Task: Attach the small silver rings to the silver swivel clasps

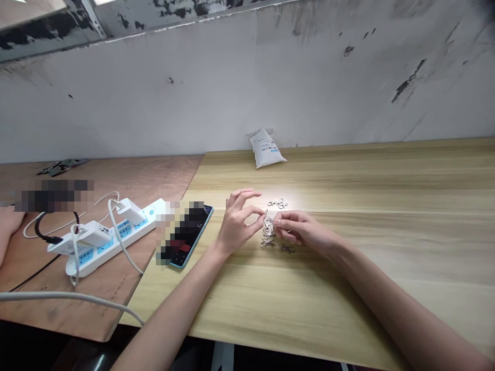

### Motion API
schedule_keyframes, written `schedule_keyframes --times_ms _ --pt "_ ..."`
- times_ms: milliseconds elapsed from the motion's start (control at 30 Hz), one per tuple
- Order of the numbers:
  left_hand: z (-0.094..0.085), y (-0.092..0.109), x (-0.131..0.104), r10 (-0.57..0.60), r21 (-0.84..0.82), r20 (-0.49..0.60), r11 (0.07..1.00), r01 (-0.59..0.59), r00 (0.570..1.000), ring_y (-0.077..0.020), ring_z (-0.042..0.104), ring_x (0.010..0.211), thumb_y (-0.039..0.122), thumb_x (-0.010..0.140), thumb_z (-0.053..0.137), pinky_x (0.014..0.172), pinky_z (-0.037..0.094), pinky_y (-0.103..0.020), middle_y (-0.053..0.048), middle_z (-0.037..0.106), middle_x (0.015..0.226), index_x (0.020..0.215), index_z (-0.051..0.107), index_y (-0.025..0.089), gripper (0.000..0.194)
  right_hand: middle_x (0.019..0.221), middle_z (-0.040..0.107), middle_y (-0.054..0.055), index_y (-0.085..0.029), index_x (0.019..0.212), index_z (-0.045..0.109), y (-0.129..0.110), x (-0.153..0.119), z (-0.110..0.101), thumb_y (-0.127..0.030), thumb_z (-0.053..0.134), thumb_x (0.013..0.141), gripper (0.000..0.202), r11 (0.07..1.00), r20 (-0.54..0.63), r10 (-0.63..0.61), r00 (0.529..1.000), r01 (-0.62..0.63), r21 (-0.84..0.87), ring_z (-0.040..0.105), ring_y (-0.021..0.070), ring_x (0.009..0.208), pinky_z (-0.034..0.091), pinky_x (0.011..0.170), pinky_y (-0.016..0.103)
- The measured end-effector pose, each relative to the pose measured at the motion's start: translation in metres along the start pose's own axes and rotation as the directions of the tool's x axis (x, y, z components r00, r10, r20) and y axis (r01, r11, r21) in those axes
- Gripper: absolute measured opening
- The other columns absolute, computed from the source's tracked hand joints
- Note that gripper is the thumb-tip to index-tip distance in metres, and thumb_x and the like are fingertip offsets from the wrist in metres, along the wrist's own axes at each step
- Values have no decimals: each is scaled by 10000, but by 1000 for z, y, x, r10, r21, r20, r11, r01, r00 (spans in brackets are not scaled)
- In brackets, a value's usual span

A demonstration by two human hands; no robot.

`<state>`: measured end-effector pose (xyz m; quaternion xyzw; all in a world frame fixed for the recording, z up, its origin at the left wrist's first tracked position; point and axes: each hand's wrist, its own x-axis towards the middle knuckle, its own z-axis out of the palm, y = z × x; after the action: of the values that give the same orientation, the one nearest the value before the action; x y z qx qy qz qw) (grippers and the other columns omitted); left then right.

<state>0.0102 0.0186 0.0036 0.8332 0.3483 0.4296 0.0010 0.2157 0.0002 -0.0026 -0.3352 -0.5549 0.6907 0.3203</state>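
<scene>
Between my two hands, over the table, is a small silver metal snap hook (269, 221). My left hand (240, 219) pinches its upper end between thumb and index finger, with the other fingers raised apart. From the other side, my right hand (299, 226) grips it with thumb and fingertips. Under the hands lies a small heap of similar metal clasps (267, 240). A separate clasp (287, 248) rests just below my right hand. Beyond the hands is another little group of clasps and rings (279, 204). The fingers partly hide the piece being held.
A phone (189, 237) lies left of my left arm. Further left, a white power strip (116, 237) with chargers and cables sits on a brown table (162, 175). A white labelled packet (266, 149) stands by the wall. Another person's arm (10, 226) shows at the left edge.
</scene>
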Motion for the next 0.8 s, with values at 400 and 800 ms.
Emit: schedule_keyframes --times_ms 400,800 --pt "0 -3 -1 30 -22 12 999 -29 999 -244 479 1228 183 835 666 1018 416 -451 -54 627 1215 805 692 217 52 495 399 -63 -150 726 604 4 2 -3 -472 624 866 351 1000 -13 -3 1000 4 16 303 62 440 213 434 225" --pt "1 -5 -2 47 5 26 999 -47 999 -239 474 1249 185 860 645 1052 394 -469 -46 618 1248 845 688 227 62 493 402 -64 -158 715 597 2 2 -2 -479 636 852 351 1000 -26 5 1000 -4 25 308 63 441 212 439 230"
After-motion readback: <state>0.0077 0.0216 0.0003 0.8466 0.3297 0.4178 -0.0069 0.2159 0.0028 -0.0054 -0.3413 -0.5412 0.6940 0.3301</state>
